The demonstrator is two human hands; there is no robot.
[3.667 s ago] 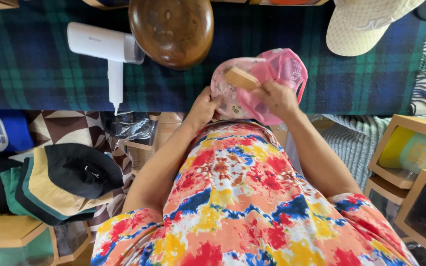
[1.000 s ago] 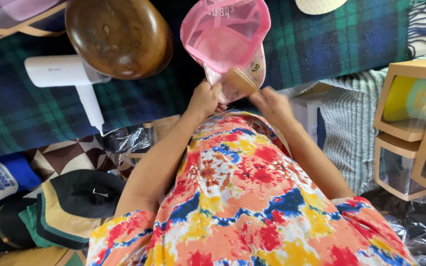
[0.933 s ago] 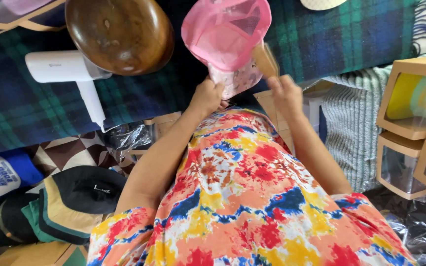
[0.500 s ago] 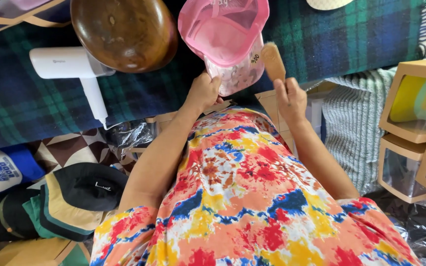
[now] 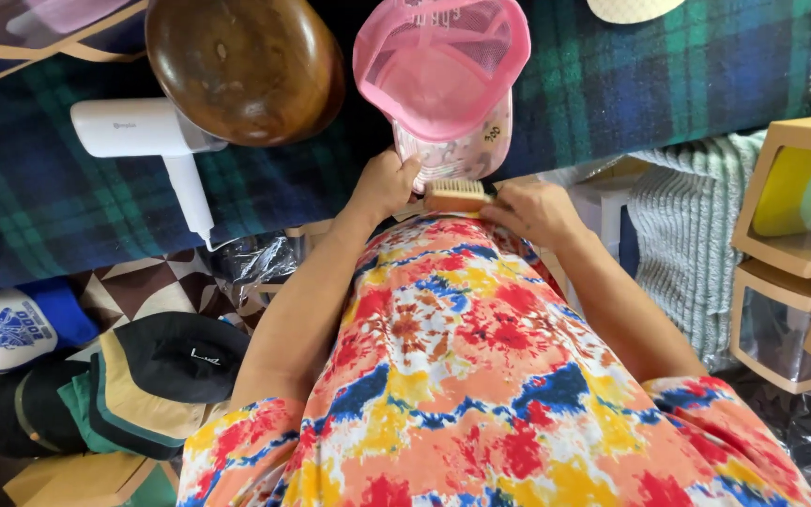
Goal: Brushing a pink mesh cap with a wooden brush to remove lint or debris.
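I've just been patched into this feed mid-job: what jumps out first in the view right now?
The pink mesh-backed cap lies open side up on the dark blue-green plaid blanket, top centre. The left hand grips its floral brim, while the right hand holds a small wooden brush against the brim's edge. Left of the cap sit a glossy brown wooden dome form and a white handheld steamer.

We see a pink mesh cap (image 5: 441,70) lying upside down on the plaid table, its patterned brim toward us; a small wooden brush (image 5: 457,195) lies level against the brim's edge.
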